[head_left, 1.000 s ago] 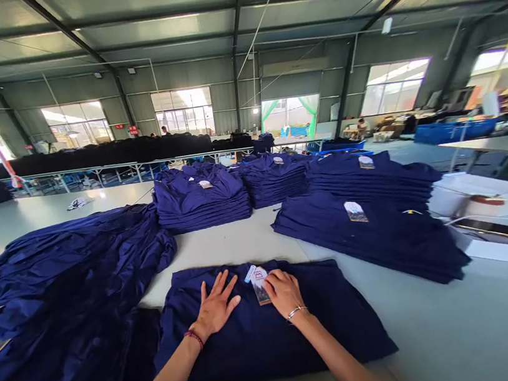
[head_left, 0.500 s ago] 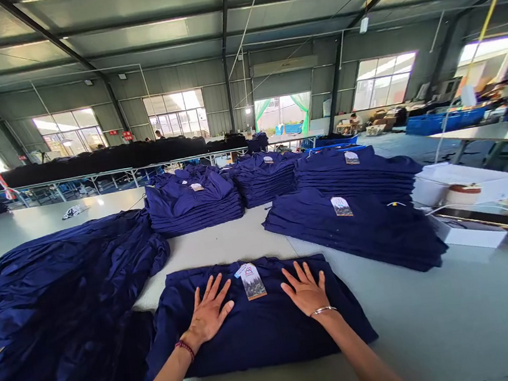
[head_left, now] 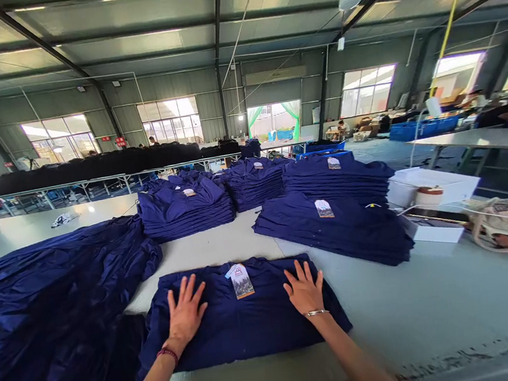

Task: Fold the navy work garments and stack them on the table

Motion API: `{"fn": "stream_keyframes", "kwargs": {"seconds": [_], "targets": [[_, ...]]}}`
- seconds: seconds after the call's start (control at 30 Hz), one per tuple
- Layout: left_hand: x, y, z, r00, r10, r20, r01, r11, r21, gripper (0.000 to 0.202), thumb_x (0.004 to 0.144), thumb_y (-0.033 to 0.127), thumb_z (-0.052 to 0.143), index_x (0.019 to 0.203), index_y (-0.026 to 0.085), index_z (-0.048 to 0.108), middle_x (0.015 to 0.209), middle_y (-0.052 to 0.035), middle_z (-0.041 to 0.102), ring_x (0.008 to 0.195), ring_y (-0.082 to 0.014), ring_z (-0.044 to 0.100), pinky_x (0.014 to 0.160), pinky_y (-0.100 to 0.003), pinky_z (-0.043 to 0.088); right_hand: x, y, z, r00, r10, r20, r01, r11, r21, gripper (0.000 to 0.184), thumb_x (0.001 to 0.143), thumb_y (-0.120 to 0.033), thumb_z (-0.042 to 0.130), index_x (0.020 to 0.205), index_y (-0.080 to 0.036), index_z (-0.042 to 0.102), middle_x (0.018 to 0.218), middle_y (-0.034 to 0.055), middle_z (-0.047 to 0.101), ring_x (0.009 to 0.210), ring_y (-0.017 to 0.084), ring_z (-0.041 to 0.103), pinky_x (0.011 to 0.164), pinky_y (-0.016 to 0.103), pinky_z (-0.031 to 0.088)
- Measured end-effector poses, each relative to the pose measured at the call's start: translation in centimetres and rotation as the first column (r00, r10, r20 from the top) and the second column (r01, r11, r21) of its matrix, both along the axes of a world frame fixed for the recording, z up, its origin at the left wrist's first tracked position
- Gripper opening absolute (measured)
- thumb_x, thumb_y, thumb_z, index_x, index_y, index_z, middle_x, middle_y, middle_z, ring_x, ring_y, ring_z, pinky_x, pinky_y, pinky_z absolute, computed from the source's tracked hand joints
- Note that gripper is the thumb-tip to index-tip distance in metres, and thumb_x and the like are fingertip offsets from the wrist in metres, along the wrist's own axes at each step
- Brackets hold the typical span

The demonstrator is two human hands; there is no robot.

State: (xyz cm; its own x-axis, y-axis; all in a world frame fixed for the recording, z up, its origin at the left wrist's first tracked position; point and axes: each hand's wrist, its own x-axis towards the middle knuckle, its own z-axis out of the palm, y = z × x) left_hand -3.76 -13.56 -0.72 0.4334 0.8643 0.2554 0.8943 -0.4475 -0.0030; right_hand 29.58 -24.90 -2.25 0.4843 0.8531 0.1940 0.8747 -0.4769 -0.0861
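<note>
Garment: dark blue, folded, flat on the table point(head_left: 393, 309) directly in front of the person; its body point(head_left: 251, 342) lies between the heap point(head_left: 59, 319) and the bare tabletop to the right.
Left hand: palm down point(head_left: 186, 313) on the garment's left part, fingers spread wide, gripping nothing.
Right hand: palm down point(head_left: 306, 290) on the right part, near the far corner, fingers likewise spread, gripping nothing.
Contact force: cannot be told from this view.
Tag: face up point(head_left: 242, 282) near the middle of the far edge, between the hands and touching neither.
Creases: shallow folds show at the far edge, right of the tag; light outward strokes should suit them.
Pressure: best kept even under both palms, so that the layers do not shift against each other.
Tag clearance: keep fingers to either side; a sweep across it could skew or bend it.
Right corner: flares outward at the near edge; judged to need squaring by hand.
Left edge: lies close by the heap; avoid dragging loose cloth along.
Stack: tagged, beyond the right hand point(head_left: 350, 237); a fair reference for tag position.
</note>
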Motion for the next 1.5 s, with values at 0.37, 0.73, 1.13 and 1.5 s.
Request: {"fn": "stream_keyframes", "kwargs": {"seconds": [0.37, 0.73, 1.13, 1.5], "targets": [[-2.4, 2.6, 0.8, 0.968, 0.245, -0.049, -0.249, 0.931, -0.265, 0.065, 0.091, 0.034, 0.046, 0.153, 0.021, 0.030, 0.124, -0.0180, 0.065, 0.111, -0.0304, 0.065, 0.095, -0.042, 0.048, 1.1, -0.9, 0.5, 0.986, -0.093, -0.136, 0.089, 0.995, -0.032, 0.052, 0.093, -0.031, 0.054, 0.145, -0.037, 0.047, 0.131, 0.0158, 0.059, 0.106, 0.026, 0.065, 0.088, 0.038, 0.049], [4.9, 1.9, 5.9, 0.999, 0.038, 0.016, -0.034, 0.981, -0.192, 0.058, 0.087, 0.009, 0.042, 0.141, 0.028, 0.051, 0.120, -0.0089, 0.065, 0.104, -0.0215, 0.068, 0.089, -0.030, 0.052, 4.3, -1.7, 2.6, 0.993, 0.074, -0.089, -0.065, 0.993, 0.093, 0.057, 0.089, -0.005, 0.041, 0.130, -0.039, 0.063, 0.122, 0.0055, 0.065, 0.106, 0.017, 0.063, 0.090, 0.025, 0.049], [22.8, 5.9, 14.1, 0.977, -0.207, 0.048, 0.204, 0.977, 0.063, 0.055, 0.093, 0.014, 0.042, 0.144, 0.033, 0.049, 0.115, -0.0087, 0.056, 0.094, -0.0214, 0.065, 0.082, -0.030, 0.051, 17.9, -3.8, 11.7, 0.968, -0.140, 0.208, 0.116, 0.986, 0.123, 0.056, 0.092, -0.007, 0.040, 0.135, -0.038, 0.059, 0.107, 0.0100, 0.060, 0.099, 0.021, 0.058, 0.077, 0.027, 0.051], [38.7, 11.8, 17.6, 0.916, -0.390, 0.095, 0.370, 0.912, 0.175, 0.053, 0.098, 0.016, 0.036, 0.145, 0.037, 0.045, 0.119, -0.0079, 0.053, 0.099, -0.0217, 0.059, 0.082, -0.029, 0.047, 28.1, -2.2, 17.6, 0.852, -0.400, 0.339, 0.382, 0.916, 0.120, 0.047, 0.099, -0.017, 0.035, 0.138, -0.032, 0.056, 0.113, 0.0142, 0.057, 0.102, 0.026, 0.057, 0.070, 0.032, 0.051]]}}
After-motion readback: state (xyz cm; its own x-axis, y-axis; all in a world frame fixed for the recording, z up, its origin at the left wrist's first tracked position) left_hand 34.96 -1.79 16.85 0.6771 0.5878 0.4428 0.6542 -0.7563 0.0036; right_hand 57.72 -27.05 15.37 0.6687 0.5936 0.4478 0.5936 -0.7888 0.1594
